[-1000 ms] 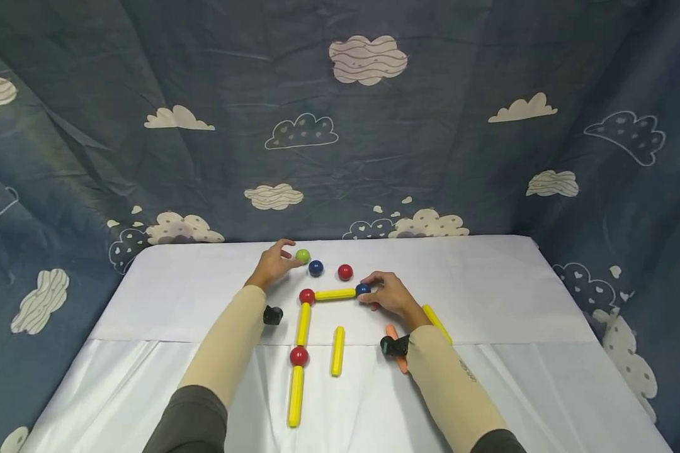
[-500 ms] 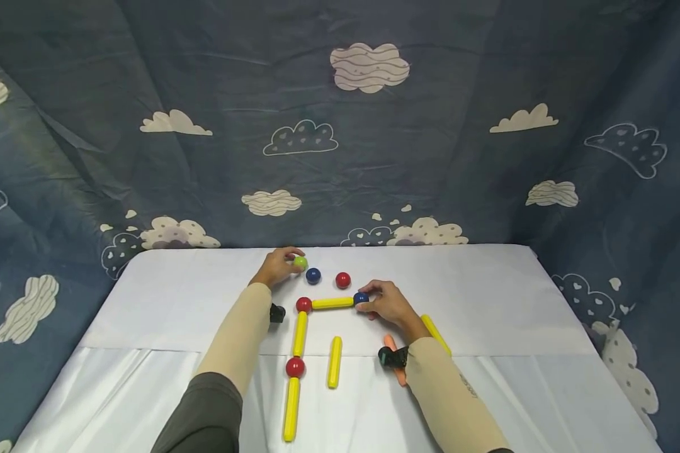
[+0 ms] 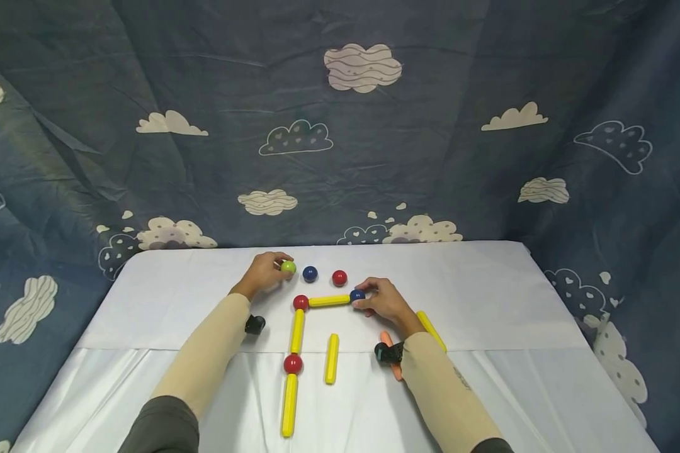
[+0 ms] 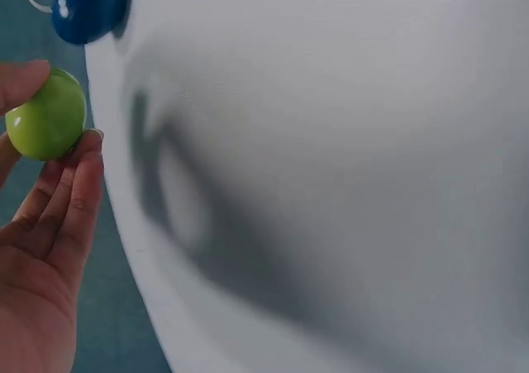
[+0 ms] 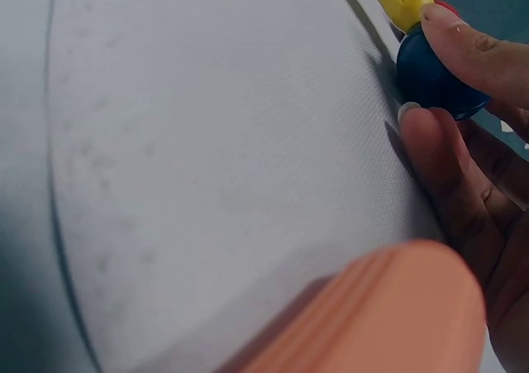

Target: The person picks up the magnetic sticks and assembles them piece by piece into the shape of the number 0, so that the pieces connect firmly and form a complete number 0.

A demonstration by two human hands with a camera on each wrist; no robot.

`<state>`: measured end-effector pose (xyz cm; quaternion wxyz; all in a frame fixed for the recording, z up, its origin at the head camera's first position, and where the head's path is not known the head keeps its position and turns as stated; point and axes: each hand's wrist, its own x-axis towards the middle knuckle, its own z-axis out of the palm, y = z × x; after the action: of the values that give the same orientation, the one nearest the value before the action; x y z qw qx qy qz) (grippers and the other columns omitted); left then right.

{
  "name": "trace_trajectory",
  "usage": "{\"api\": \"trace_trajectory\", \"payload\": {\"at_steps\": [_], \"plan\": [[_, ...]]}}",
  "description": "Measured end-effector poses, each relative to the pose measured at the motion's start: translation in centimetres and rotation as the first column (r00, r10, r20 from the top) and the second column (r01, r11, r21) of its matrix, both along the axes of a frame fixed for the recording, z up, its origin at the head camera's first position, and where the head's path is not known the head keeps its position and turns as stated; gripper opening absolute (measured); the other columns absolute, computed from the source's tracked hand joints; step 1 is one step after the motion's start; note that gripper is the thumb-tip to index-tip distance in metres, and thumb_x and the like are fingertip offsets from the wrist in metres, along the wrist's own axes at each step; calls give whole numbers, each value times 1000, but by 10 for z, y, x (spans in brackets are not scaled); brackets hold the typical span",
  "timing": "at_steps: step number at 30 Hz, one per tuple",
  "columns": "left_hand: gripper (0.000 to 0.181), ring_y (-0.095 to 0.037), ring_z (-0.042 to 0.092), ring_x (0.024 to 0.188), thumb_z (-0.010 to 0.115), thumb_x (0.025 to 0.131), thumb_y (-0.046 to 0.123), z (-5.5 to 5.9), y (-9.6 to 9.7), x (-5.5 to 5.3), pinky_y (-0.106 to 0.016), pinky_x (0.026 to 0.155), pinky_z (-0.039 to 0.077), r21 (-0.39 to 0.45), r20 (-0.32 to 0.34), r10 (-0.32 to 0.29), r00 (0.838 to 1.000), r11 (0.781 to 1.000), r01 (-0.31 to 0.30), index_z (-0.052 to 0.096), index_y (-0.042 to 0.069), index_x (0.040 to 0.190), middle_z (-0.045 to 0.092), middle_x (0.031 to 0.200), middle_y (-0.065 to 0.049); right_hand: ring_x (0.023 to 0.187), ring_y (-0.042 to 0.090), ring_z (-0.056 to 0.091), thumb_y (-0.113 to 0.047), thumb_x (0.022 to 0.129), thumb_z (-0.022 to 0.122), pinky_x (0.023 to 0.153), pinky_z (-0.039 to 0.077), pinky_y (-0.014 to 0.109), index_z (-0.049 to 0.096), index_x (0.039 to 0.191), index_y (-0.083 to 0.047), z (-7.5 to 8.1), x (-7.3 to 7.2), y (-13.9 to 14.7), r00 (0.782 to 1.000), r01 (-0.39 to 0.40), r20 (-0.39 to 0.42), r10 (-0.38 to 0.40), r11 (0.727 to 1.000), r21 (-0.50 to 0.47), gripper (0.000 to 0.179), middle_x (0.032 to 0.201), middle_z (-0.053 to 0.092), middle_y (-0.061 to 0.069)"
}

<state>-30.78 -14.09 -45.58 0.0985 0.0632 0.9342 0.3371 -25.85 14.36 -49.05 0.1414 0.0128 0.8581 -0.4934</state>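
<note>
My left hand (image 3: 265, 272) pinches a green ball (image 4: 48, 118) between thumb and fingers, held above the white cloth in the left wrist view. My right hand (image 3: 386, 298) grips a blue ball (image 5: 436, 74) that touches the end of a yellow ridged rod (image 3: 329, 301). At that rod's other end is a red ball (image 3: 301, 303). From it a second yellow rod (image 3: 297, 331) runs toward me to another red ball (image 3: 293, 363), followed by a third yellow rod (image 3: 289, 406). Together they make a bent chain lying on the table.
A loose blue ball (image 3: 310, 274) and a loose red ball (image 3: 339, 278) lie behind the chain. One yellow rod (image 3: 331, 359) lies inside the bend. An orange rod (image 3: 395, 371) and another yellow rod (image 3: 431, 331) lie partly under the right forearm. The white table (image 3: 515, 296) meets a dark cloud-print curtain.
My left hand has taken hold of the green ball and drawn it left, away from the loose blue ball. My right hand stays on the blue ball at the rod's end.
</note>
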Motion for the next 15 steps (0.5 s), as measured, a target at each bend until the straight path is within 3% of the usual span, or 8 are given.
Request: {"api": "trace_trajectory", "payload": {"at_steps": [8,15], "plan": [[38,-21,56,88,75,84,21,14,-20,46,-32,73,48,61,-57,17,998,998,-13,62,8,117,62,111,-10,62,18,55,-5,76,80,57,51,24,65,113,-5,-2,-2,-3,1000,-14,6,14,1000,6,39,108,62,12],[34,-17,53,78,75,85,20,35,-27,89,-29,67,46,85,-111,-100,989,990,110,67,12,118,65,103,-3,71,19,57,-5,78,79,58,51,24,65,112,-6,-2,-5,-2,1000,-8,13,8,1000,0,37,113,60,12]]}}
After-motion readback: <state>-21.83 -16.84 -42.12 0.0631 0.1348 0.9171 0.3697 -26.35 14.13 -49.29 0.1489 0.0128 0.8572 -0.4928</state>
